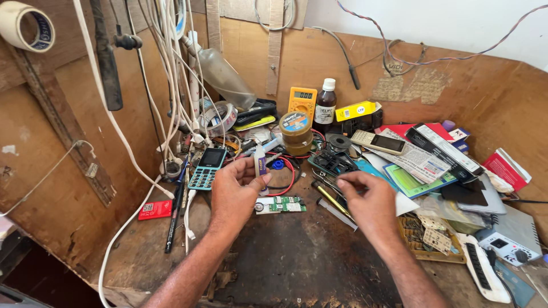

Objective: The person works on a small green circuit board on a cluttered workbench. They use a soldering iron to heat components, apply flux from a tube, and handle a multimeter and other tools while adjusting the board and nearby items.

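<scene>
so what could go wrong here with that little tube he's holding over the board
The left hand holds the small tube tip-down just above the green circuit board; a squeeze could drip onto the board or the fingers. The right hand pinches something too small to make out, which could easily get lost if dropped into the surrounding clutter. The red wire loops close behind the tube and might snag.

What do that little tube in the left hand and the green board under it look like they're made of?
The small tube in the left hand looks like soft white plastic, matte, with a blue label. The circuit board looks like rigid green laminate, slightly glossy, dotted with silvery metal spots, probably solder.
</scene>
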